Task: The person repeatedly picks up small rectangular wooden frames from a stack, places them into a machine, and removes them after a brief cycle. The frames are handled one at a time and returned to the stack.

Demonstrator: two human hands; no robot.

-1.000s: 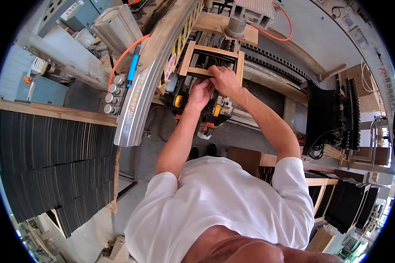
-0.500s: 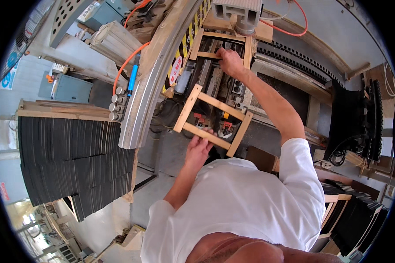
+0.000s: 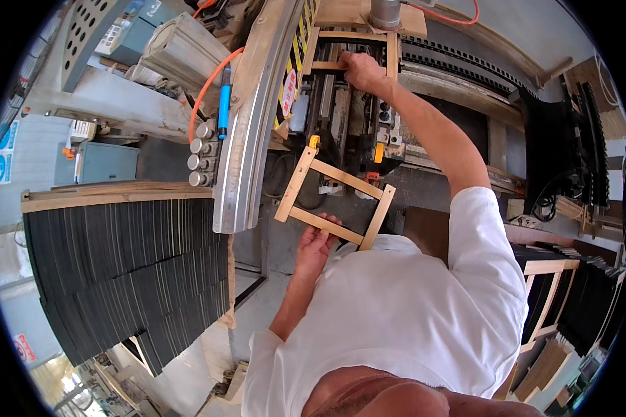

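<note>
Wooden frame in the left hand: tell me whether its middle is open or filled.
Open: grey floor and machine parts show between the four bars of the wooden frame, held in the left hand.

A light wooden frame [image 3: 392, 55] lies on a machine bed [image 3: 342, 115] — a stretch of worn metal rails. Alongside, a long metal beam [image 3: 247, 153] bears yellow-and-black striped tape [image 3: 299, 47] and an oval sticker [image 3: 289, 92] on its inner side, a blue tube [image 3: 224, 104] along its outer edge. Grey floor [image 3: 279, 258] shows below.
</note>
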